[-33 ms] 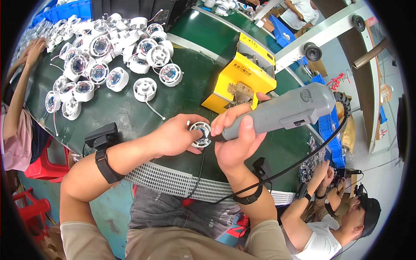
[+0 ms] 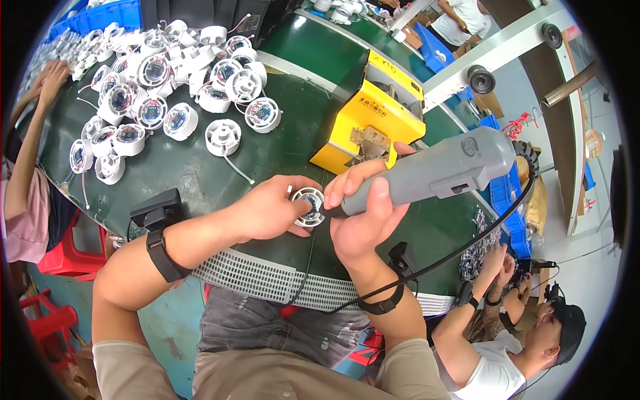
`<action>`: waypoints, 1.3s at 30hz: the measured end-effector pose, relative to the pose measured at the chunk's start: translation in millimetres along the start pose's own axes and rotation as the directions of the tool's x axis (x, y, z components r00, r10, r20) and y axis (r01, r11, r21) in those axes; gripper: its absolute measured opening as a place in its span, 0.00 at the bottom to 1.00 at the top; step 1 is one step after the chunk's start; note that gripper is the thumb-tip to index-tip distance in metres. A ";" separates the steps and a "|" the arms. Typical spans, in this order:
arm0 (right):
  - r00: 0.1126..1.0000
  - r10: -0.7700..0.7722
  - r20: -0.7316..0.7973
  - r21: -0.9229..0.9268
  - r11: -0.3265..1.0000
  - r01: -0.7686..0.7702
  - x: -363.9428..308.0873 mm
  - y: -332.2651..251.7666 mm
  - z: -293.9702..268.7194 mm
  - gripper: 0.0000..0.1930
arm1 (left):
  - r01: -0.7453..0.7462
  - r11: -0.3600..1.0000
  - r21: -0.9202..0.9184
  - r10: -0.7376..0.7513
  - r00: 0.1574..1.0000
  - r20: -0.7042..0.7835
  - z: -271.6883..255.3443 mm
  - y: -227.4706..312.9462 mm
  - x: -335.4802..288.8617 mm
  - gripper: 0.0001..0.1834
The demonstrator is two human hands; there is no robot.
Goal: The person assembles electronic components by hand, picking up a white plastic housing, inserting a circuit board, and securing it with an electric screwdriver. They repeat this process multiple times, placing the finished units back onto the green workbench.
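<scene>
My left hand is closed around a small round white motor housing on the green table, its fingers over the rim and the circuit board inside. A grey corded electric screwdriver lies in the grip of my right hand, tilted with its tip end down at the right side of the housing. Fingers hide the tip, so contact cannot be made out. Beyond my hands stands a yellow box-shaped screw feeder with a metal bracket on its front. One housing with a trailing wire lies apart from the others.
A heap of white housings covers the far left, beside a blue bin. The screwdriver's black cable loops past my right forearm. A perforated strip edges the table. Co-workers sit left and right; red stools stand at left.
</scene>
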State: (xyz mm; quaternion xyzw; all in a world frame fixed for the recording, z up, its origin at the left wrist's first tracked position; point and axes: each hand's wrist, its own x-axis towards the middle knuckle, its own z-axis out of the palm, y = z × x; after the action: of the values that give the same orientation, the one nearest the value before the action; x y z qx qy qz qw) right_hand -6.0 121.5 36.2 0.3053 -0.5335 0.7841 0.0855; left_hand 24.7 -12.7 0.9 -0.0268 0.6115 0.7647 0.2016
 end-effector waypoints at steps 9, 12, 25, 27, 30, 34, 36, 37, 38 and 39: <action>0.998 0.023 0.053 -0.016 1.000 -0.022 -3.6 4.8 -2.9 0.28 | -0.001 0.999 0.032 0.001 1.000 -0.011 1.5 1.6 -0.3 0.20; 0.997 0.028 0.073 -0.011 1.000 -0.027 -3.7 4.3 -2.1 0.29 | -0.005 0.999 0.035 0.006 1.000 -0.011 1.0 1.4 -0.1 0.19; 0.988 0.018 0.152 -0.003 1.000 -0.018 -9.2 9.2 -7.6 0.34 | -0.016 0.998 0.061 0.017 1.000 -0.024 1.8 2.1 0.5 0.19; 0.989 0.016 0.144 0.030 0.999 -0.021 -9.7 6.1 -6.0 0.34 | -0.031 0.998 0.057 0.031 0.999 -0.005 0.1 3.2 -1.9 0.19; 0.994 -0.024 0.102 0.071 0.997 0.017 -9.5 7.1 -8.7 0.34 | -0.168 0.957 0.237 0.170 0.985 0.012 -4.2 11.2 -6.5 0.20; 0.997 -0.079 0.018 0.013 0.997 0.079 -9.2 10.3 -12.8 0.31 | -0.337 0.352 0.873 0.809 0.578 -0.103 -16.9 20.6 -15.0 0.27; 0.999 -0.043 -0.008 -0.028 0.999 0.043 -10.4 10.5 -7.9 0.30 | -0.114 0.220 0.969 0.877 0.458 -0.146 -18.7 25.4 -15.7 0.32; 1.000 -0.003 -0.025 -0.073 0.997 0.001 -11.6 11.3 -4.9 0.29 | -0.029 0.154 0.988 0.889 0.440 -0.125 -23.1 23.6 -14.3 0.34; 1.000 0.003 0.003 -0.093 0.996 -0.002 -13.0 14.9 -6.0 0.28 | 0.078 0.104 0.992 0.867 0.481 -0.128 -27.9 20.5 -13.6 0.34; 0.999 -0.012 0.043 -0.207 0.978 0.021 -12.4 23.1 -12.1 0.28 | 0.180 0.048 0.982 0.844 0.519 -0.136 -31.0 18.6 -13.4 0.35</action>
State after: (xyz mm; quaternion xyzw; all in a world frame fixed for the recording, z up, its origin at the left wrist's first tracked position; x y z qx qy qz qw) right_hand -11.4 125.0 8.0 0.3155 -0.6116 0.7168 0.1123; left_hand 24.3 -48.9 14.2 -0.0292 0.9393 0.1170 -0.3211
